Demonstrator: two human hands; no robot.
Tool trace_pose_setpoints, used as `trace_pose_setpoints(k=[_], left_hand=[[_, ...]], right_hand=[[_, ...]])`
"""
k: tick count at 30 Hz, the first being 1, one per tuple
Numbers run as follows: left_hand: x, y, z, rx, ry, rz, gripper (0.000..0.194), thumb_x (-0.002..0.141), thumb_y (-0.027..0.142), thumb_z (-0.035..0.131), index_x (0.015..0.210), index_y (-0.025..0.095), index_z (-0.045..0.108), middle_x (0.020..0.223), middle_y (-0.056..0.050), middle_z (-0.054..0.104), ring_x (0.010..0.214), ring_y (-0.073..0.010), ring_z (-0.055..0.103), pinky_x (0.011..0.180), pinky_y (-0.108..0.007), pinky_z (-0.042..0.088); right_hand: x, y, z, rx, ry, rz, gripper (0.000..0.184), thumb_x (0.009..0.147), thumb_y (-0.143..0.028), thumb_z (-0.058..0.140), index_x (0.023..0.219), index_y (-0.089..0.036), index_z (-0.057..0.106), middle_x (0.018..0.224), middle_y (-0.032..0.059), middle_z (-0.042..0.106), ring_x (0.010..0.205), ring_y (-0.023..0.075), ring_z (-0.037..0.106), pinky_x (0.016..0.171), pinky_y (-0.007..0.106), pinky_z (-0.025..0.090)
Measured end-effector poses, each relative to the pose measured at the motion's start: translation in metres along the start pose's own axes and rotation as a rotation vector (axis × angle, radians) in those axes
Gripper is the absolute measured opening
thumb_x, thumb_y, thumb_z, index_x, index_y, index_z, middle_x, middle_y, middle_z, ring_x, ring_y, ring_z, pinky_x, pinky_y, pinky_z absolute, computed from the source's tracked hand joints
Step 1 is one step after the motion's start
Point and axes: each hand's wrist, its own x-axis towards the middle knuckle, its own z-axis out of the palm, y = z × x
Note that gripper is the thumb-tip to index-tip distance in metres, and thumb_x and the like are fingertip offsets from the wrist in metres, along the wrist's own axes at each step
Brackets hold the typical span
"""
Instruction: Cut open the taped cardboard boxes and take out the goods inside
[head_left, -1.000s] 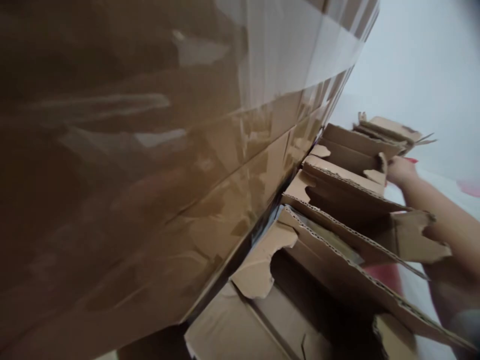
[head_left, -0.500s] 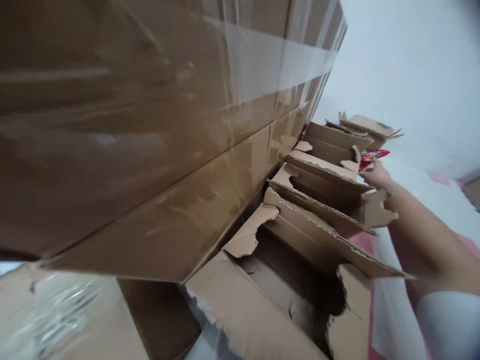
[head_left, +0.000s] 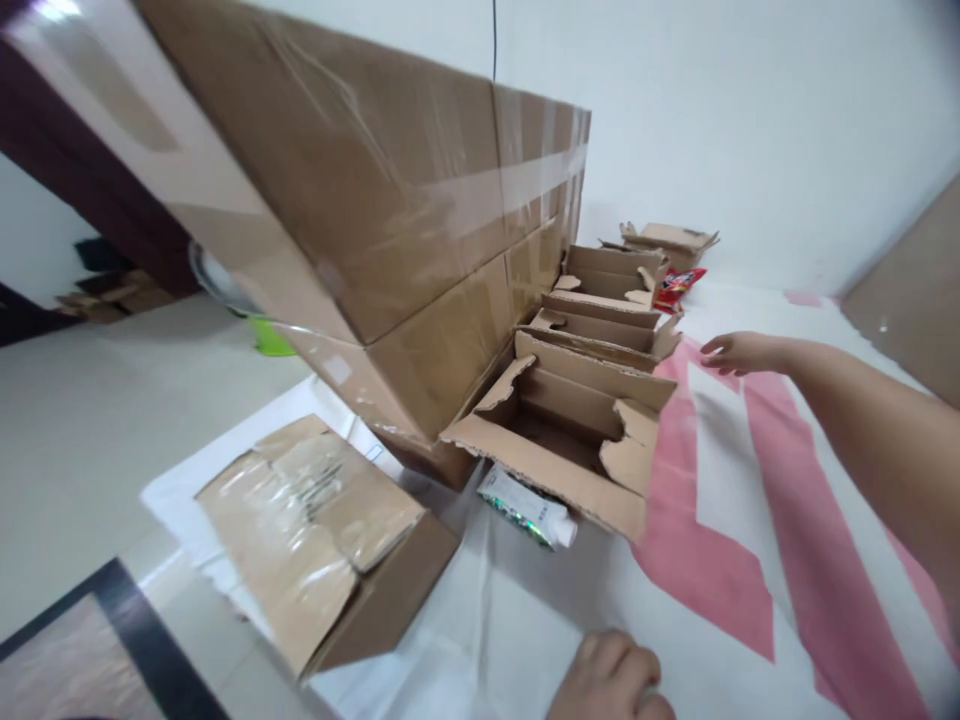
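Note:
My right hand [head_left: 739, 353] hovers over the pink-and-white cloth, fingers stretched out and nothing in them. It is nearest to the open cardboard boxes, to their right. Beyond it a shiny red packet [head_left: 679, 288] leans beside the far open box [head_left: 611, 262]. The near open box [head_left: 566, 425] has torn flaps and a dark inside; a middle open box [head_left: 600, 325] stands between. At the bottom edge my left hand [head_left: 604, 680] is closed, resting low over the white cloth, and whatever lies in its fingers is hidden. A white-and-green tube [head_left: 529, 507] lies by the near box.
A tall stack of taped cartons [head_left: 390, 190] rises along the left of the open boxes. In front sits a closed, taped carton [head_left: 315, 530]. More folded cardboard [head_left: 671, 240] is at the wall. A green object [head_left: 271, 338] stands on the floor behind the stack.
My right hand has left the red packet, which stays by the far box, and has drawn back toward me. The view has pulled back, and my left hand and the tube now show.

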Motion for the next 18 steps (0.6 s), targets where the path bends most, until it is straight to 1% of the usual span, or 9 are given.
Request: trace_pose_setpoints(k=[2,3,6,8,10,12,15,17,18], left_hand=[[0.003,0.005,-0.004,0.125,-0.011,0.111,0.014,0.08,0.029,0.063,0.092,0.021,0.061,0.099,-0.009,0.06,0.091,-0.0245,0.053,0.075,-0.038,0.047],[0.004,0.009,-0.008,0.17,-0.004,0.14,0.016,0.079,0.028,0.063,0.093,0.02,0.06,0.101,-0.008,0.06,0.092,-0.0241,0.051,0.076,-0.038,0.045],[0.004,0.021,-0.021,0.197,0.046,0.137,0.011,0.082,0.022,0.058,0.093,0.018,0.059,0.101,-0.007,0.06,0.093,-0.0209,0.05,0.08,-0.036,0.043],[0.005,0.026,-0.027,0.197,0.063,0.146,0.009,0.084,0.02,0.054,0.091,0.018,0.06,0.099,-0.007,0.061,0.092,-0.0199,0.051,0.082,-0.035,0.042],[0.006,0.029,-0.032,0.205,0.069,0.161,0.01,0.085,0.019,0.053,0.09,0.017,0.061,0.099,-0.007,0.062,0.092,-0.0202,0.052,0.083,-0.036,0.042],[0.003,0.031,-0.035,0.205,0.07,0.173,0.012,0.086,0.019,0.051,0.09,0.017,0.062,0.1,-0.008,0.063,0.094,-0.0208,0.053,0.086,-0.037,0.042],[-0.018,0.038,-0.034,0.155,0.092,0.218,0.015,0.085,0.019,0.05,0.096,0.017,0.06,0.103,-0.009,0.063,0.097,-0.0206,0.054,0.088,-0.036,0.043],[-0.044,0.044,-0.028,0.109,0.093,0.31,0.019,0.084,0.02,0.051,0.101,0.016,0.056,0.103,-0.01,0.062,0.096,-0.0195,0.055,0.087,-0.034,0.045],[-0.058,0.047,-0.023,0.105,0.072,0.386,0.018,0.084,0.021,0.051,0.1,0.017,0.055,0.101,-0.01,0.063,0.094,-0.0193,0.056,0.085,-0.033,0.045]], right_hand=[[-0.037,-0.006,-0.002,-0.078,-0.043,-0.024,0.032,0.082,-0.024,0.065,0.108,-0.004,0.065,0.087,0.0155,0.073,0.066,0.0136,0.065,0.073,0.032,0.05],[-0.057,-0.01,-0.002,-0.107,-0.054,-0.042,0.032,0.081,-0.023,0.066,0.108,-0.007,0.066,0.09,0.0148,0.073,0.07,0.016,0.066,0.077,0.034,0.05],[-0.127,-0.026,0.007,-0.212,-0.086,-0.174,0.035,0.076,-0.025,0.069,0.11,-0.018,0.067,0.101,0.01,0.073,0.083,0.023,0.068,0.083,0.039,0.05],[-0.177,-0.038,0.02,-0.29,-0.132,-0.331,0.037,0.078,-0.028,0.066,0.114,-0.021,0.066,0.108,0.0093,0.072,0.091,0.0262,0.068,0.085,0.041,0.051],[-0.227,-0.05,0.038,-0.298,-0.186,-0.49,0.036,0.08,-0.028,0.06,0.116,-0.022,0.066,0.116,0.0092,0.069,0.103,0.0279,0.066,0.09,0.042,0.05],[-0.276,-0.06,0.057,-0.247,-0.242,-0.573,0.036,0.082,-0.027,0.057,0.117,-0.023,0.065,0.118,0.0088,0.068,0.107,0.0286,0.064,0.091,0.042,0.049],[-0.341,-0.068,0.084,-0.125,-0.333,-0.617,0.035,0.083,-0.028,0.057,0.117,-0.025,0.065,0.116,0.0083,0.069,0.106,0.0289,0.064,0.09,0.042,0.05],[-0.376,-0.07,0.099,-0.039,-0.454,-0.673,0.035,0.085,-0.027,0.056,0.119,-0.027,0.064,0.112,0.0063,0.07,0.103,0.0259,0.065,0.089,0.04,0.05],[-0.39,-0.07,0.106,-0.003,-0.495,-0.7,0.035,0.086,-0.027,0.054,0.12,-0.027,0.063,0.112,0.0056,0.07,0.103,0.0243,0.064,0.091,0.039,0.049]])
